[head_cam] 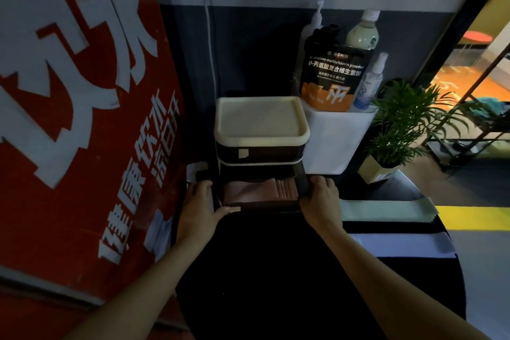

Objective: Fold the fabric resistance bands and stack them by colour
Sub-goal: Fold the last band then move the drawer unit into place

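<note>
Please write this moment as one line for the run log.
stage: drawer open | left hand: grips drawer left side | right hand: grips right side | pink bands: folded inside

On a dark round table [276,270] stood a small drawer unit [260,143] with a cream lid. Its bottom drawer [262,205] was pulled out, showing folded pink bands [259,189] inside. The left hand [200,205] gripped the drawer's left side and the right hand [321,201] its right side. A pale green band [386,210] lay flat just to the right.
</note>
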Demonstrator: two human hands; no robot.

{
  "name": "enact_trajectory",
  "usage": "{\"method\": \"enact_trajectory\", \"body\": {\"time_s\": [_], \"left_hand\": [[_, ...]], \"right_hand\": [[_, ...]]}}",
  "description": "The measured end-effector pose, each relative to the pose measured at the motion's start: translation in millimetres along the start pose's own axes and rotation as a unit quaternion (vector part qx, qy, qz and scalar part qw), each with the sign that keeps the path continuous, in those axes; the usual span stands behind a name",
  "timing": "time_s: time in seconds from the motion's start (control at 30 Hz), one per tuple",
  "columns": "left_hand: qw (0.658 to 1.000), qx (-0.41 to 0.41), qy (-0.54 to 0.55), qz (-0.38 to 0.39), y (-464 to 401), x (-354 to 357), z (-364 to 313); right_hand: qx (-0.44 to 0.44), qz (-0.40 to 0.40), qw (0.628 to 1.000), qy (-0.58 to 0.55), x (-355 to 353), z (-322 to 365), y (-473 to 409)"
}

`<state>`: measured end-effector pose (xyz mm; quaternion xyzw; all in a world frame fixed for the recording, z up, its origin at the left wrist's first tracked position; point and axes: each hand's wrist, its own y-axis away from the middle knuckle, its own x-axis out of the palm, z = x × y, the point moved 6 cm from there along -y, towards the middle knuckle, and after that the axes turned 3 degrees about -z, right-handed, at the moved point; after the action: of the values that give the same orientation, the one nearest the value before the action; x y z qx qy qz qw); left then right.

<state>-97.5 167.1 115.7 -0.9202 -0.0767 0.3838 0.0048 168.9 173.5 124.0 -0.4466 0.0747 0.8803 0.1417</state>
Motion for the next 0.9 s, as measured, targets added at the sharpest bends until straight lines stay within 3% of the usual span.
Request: {"method": "enact_trajectory", "body": {"time_s": [0.13,0.37,0.63,0.9], "left_hand": [[0.997,-0.054,0.042,0.024,-1.5,11.2,14.8],[0.991,-0.079,0.101,0.034,-12.1,20.4,12.3],[0.984,-0.101,0.148,-0.009,-49.2,25.0,4.0],[0.99,-0.081,0.119,-0.013,-87.8,33.0,15.6]], "right_hand": [[0.046,0.083,0.995,-0.032,16.5,-12.7,2.2],[0.056,0.058,0.993,-0.082,21.0,-15.7,-21.1],[0.04,0.06,0.99,-0.119,31.7,-13.8,-57.5],[-0.002,0.103,0.982,-0.156,33.9,-7.2,-89.6]]}}
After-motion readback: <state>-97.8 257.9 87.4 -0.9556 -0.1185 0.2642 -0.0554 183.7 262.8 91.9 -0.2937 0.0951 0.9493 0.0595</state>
